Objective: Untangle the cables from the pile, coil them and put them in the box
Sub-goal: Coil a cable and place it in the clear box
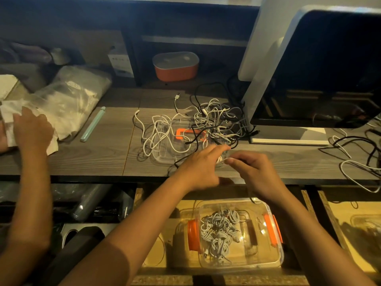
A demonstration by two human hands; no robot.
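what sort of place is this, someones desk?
Likely a home or office workstation: a big monitor stands on the wood-grain desk, a tangle of cables lies beside it, and an open drawer below holds a clear box of coiled cables.

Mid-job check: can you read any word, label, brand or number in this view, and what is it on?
No text can be read.
The white carton on the back shelf bears dark print, too blurred to read.
The monitor is dark and shows no text.
The clear box and the clear lid show no label.
The white cable held by the left hand and the right hand shows no marking.
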